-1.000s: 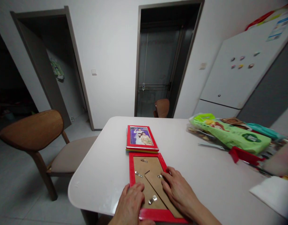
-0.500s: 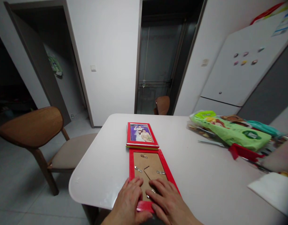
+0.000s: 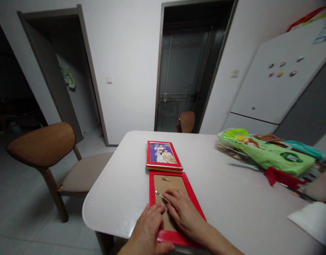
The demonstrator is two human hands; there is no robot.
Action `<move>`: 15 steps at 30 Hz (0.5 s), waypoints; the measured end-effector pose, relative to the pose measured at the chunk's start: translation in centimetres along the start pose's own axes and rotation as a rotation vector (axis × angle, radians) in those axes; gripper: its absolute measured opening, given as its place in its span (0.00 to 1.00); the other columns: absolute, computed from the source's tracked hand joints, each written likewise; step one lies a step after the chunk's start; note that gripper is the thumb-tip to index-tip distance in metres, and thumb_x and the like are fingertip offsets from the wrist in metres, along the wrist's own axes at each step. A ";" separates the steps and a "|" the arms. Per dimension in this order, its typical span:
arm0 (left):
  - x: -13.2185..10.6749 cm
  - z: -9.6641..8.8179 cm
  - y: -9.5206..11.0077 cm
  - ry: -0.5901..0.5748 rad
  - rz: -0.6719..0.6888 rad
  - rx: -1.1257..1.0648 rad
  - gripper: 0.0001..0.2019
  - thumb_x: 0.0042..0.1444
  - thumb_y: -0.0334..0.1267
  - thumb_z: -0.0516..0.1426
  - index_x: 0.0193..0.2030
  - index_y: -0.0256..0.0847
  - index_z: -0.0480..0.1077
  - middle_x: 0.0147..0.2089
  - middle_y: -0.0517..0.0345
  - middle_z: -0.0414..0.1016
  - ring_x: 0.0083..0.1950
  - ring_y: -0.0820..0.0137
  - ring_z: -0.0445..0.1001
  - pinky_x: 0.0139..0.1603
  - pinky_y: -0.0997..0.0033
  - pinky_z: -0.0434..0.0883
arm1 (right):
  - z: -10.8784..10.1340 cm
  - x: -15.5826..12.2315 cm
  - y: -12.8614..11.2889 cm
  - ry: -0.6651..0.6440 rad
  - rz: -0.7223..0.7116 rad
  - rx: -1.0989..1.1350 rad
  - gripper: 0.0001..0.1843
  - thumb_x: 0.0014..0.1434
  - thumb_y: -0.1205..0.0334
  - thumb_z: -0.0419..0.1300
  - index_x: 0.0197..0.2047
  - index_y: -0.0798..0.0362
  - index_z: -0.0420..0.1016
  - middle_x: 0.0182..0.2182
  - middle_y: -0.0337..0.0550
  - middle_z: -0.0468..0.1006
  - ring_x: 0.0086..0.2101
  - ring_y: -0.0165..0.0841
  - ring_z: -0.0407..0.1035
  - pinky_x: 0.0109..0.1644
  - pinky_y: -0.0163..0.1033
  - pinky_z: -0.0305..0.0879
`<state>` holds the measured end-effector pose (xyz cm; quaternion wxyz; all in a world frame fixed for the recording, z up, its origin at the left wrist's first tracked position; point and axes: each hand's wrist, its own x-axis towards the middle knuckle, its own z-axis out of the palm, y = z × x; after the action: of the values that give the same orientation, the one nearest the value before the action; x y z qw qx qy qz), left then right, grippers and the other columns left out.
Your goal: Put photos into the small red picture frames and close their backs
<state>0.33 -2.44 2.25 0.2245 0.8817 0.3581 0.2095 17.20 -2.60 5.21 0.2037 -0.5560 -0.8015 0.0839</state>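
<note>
A red picture frame [image 3: 192,196] lies face down on the table, its brown backing board [image 3: 172,181] uppermost. My left hand [image 3: 149,226] grips the frame's near left corner, fingers on top and thumb at the near edge. My right hand [image 3: 183,212] is over the board, thumb and fingers drawn together near a small metal clip [image 3: 159,193]; what lies between them is hidden. Another metal fitting [image 3: 165,180] shows near the board's far edge. Just beyond is a second red frame [image 3: 164,166], face up, with a photo [image 3: 162,153] of people, resting on another frame-like layer.
On the right of the white table [image 3: 120,198] lie a green package [image 3: 274,150], a red plastic piece [image 3: 284,179], a metal utensil [image 3: 242,166] and white paper [image 3: 310,219]. A wooden chair [image 3: 43,145] stands left; another chair [image 3: 186,121] is behind the table.
My right hand has moved from the near end of the backing board up and left, toward the left clip. My left hand stays on the near left corner. The view has shifted slightly.
</note>
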 end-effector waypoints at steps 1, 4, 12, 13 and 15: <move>0.0 0.1 -0.1 0.008 0.005 -0.002 0.20 0.31 0.43 0.66 0.31 0.38 0.66 0.54 0.48 0.64 0.55 0.60 0.59 0.57 0.59 0.55 | 0.2 0.9 -0.1 -0.001 0.006 -0.012 0.17 0.56 0.65 0.45 0.48 0.51 0.65 0.45 0.47 0.66 0.44 0.36 0.58 0.47 0.42 0.54; 0.1 0.4 -0.3 0.037 0.027 -0.016 0.20 0.30 0.43 0.66 0.30 0.38 0.66 0.52 0.47 0.65 0.53 0.59 0.62 0.55 0.60 0.57 | 0.8 2.5 -0.2 -0.019 -0.006 -0.039 0.16 0.54 0.69 0.47 0.43 0.50 0.69 0.41 0.45 0.68 0.42 0.36 0.59 0.45 0.41 0.54; 0.1 1.0 -0.9 0.079 0.070 -0.039 0.20 0.31 0.47 0.65 0.30 0.39 0.66 0.50 0.48 0.67 0.52 0.58 0.63 0.54 0.57 0.58 | 0.7 2.3 -0.3 -0.033 -0.027 0.008 0.12 0.55 0.65 0.48 0.35 0.48 0.72 0.36 0.41 0.71 0.39 0.34 0.61 0.43 0.38 0.54; 0.1 1.0 -0.9 0.077 0.072 -0.038 0.20 0.31 0.47 0.64 0.29 0.39 0.66 0.50 0.47 0.67 0.52 0.57 0.63 0.54 0.56 0.58 | 0.7 2.6 0.0 -0.019 0.004 0.014 0.12 0.54 0.65 0.48 0.37 0.48 0.72 0.38 0.42 0.71 0.40 0.33 0.61 0.43 0.37 0.54; 0.1 1.1 -1.0 0.083 0.076 -0.040 0.20 0.31 0.48 0.64 0.28 0.39 0.66 0.50 0.48 0.67 0.52 0.57 0.63 0.55 0.54 0.56 | 0.8 3.6 1.0 0.030 0.094 0.011 0.14 0.55 0.64 0.48 0.41 0.52 0.70 0.39 0.45 0.71 0.41 0.34 0.62 0.44 0.37 0.55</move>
<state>0.39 -1.99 0.84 0.2191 0.8806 0.3291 0.2612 16.67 1.22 4.98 0.2146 -0.5930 -0.7709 0.0894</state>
